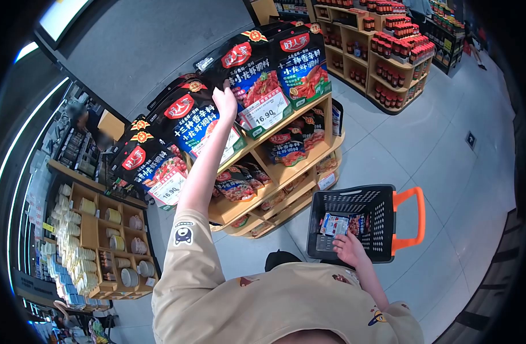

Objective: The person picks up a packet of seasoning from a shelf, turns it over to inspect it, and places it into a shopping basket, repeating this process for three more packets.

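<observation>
My left hand [225,104] reaches up to the display and pinches the left edge of a large black seasoning pouch [245,71] with crayfish pictured on it; some fingers are hidden. Similar pouches, one to its right [297,63] and one to its left [188,117], stand beside it. My right hand [350,250] is open, its fingers apart, over the near side of a black shopping basket [383,229] with an orange handle [419,221]. Inside the basket, near my fingertips, lie a pale printed pack [334,224] and a darker, reddish pack [359,224].
The pouches stand on a tiered wooden shelf [286,192] with price cards [266,116] in front and more packs below. Red-lidded jars [397,49] fill a wooden rack at the back right. Bowls and cups sit in a wooden unit [105,252] on the left. Grey floor tiles [423,149] lie right.
</observation>
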Demonstrator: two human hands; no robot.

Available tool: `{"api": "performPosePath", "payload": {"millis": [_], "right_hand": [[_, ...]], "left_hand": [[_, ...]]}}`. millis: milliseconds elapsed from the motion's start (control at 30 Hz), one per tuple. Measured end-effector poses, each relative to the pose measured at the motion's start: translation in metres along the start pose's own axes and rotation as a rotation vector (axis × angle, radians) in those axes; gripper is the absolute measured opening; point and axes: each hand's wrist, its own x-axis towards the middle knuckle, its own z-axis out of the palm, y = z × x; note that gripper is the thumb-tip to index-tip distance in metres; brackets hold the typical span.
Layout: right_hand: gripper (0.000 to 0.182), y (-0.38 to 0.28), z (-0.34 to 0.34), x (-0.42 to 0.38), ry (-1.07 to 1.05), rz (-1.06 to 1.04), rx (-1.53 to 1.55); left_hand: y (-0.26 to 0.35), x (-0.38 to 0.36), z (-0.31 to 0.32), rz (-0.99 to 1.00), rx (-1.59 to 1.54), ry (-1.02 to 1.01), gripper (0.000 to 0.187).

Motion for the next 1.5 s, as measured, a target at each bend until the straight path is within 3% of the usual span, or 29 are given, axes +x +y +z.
{"api": "performPosePath", "payload": {"millis": [33, 100, 133, 167, 267, 533, 600, 767, 900, 1100, 1133, 1233, 1300, 1367, 1433, 1467, 1500], "right_hand": [[0.043, 0.0, -0.001, 0.0, 0.0, 0.0, 0.0], [0.043, -0.001, -0.001, 0.001, -0.004, 0.013, 0.012], [0.043, -0.001, -0.002, 0.001, -0.003, 0.014, 0.009], [0.042, -0.001, -0.003, 0.002, 0.003, 0.011, 0.008], [0.042, 0.0, -0.002, 0.003, 0.014, 0.006, -0.005], [0.042, -0.003, -0.004, 0.008, 0.031, 0.026, -0.008], [0.042, -0.003, -0.005, 0.008, 0.019, 0.029, -0.022], [0.042, -0.007, -0.006, 0.01, 0.047, 0.037, -0.011], [0.042, -0.011, -0.014, 0.009, 0.041, 0.023, -0.071], [0.037, -0.012, -0.029, 0.004, 0.166, -0.064, -0.115], [0.037, -0.013, -0.04, 0.004, 0.196, -0.063, -0.089], [0.035, -0.004, -0.075, 0.007, 0.288, -0.09, -0.172], [0.034, 0.004, -0.094, 0.007, 0.458, -0.097, -0.21], [0.031, 0.009, -0.115, 0.009, 0.567, -0.118, -0.249], [0.023, 0.017, -0.139, 0.01, 0.777, -0.17, -0.658], [0.015, 0.023, -0.157, 0.014, 0.843, -0.296, -0.864], [0.015, 0.022, -0.155, 0.012, 0.862, -0.278, -0.855]], "left_hand": [[-0.006, 0.0, 0.0, -0.052, 0.175, 0.043, 0.019], [-0.008, -0.003, -0.004, 0.304, 0.598, 0.047, 0.022], [-0.011, -0.009, -0.005, -0.074, 0.415, 0.029, 0.031], [-0.016, -0.006, -0.007, -0.074, 0.415, 0.031, 0.031], [-0.03, -0.002, -0.008, 0.152, 0.447, 0.189, 0.052], [0.0, -0.018, 0.001, 0.484, 0.451, 0.093, 0.07], [0.009, -0.021, 0.001, 0.729, 0.735, 0.046, 0.073], [0.013, -0.034, 0.007, 0.895, 0.848, -0.085, 0.066], [0.004, -0.051, 0.009, 1.082, 1.023, -0.075, 0.053], [-0.034, -0.119, 0.015, 1.094, 0.806, -0.518, 0.048], [-0.045, -0.14, 0.015, 1.078, 0.836, -0.579, 0.046], [-0.097, -0.198, 0.004, 0.787, 0.794, -0.96, 0.043], [-0.144, -0.246, -0.015, 0.41, 0.884, -1.213, 0.041], [-0.214, -0.3, -0.056, -0.303, 1.131, -1.494, 0.039], [-0.274, -0.35, -0.097, -0.552, 1.217, -1.994, 0.038], [-0.273, -0.367, -0.104, -0.6, 1.137, -2.036, 0.037], [-0.27, -0.386, -0.104, -0.643, 1.056, -2.065, 0.036]]}}
